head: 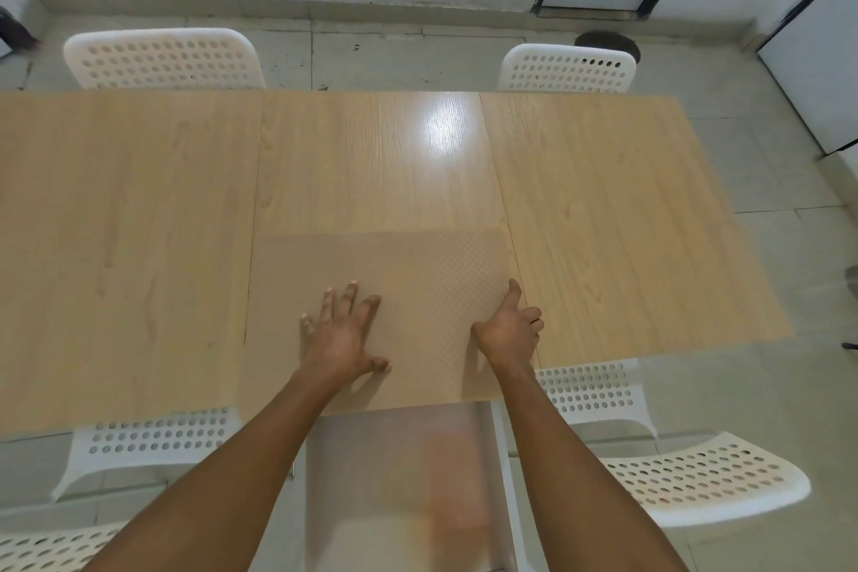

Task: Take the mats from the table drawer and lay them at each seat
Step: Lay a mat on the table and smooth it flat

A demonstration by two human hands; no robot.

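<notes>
A translucent textured mat [399, 265] lies flat on the wooden table [139, 209] at the near middle, close to the front edge. My left hand [341, 334] rests palm down on the mat with fingers spread. My right hand [510, 327] sits at the mat's right edge, index finger stretched along it and the other fingers curled; whether it pinches the edge is unclear. Below the table edge the white drawer [503, 478] stands pulled out, with more translucent mats [399, 478] lying inside it.
Two white perforated chairs stand at the far side, far left chair [162, 58] and far right chair [568, 70]. Near-side chairs: one at the left [148, 441], one at the right [589, 390], another further right [705, 478]. Tiled floor surrounds the table.
</notes>
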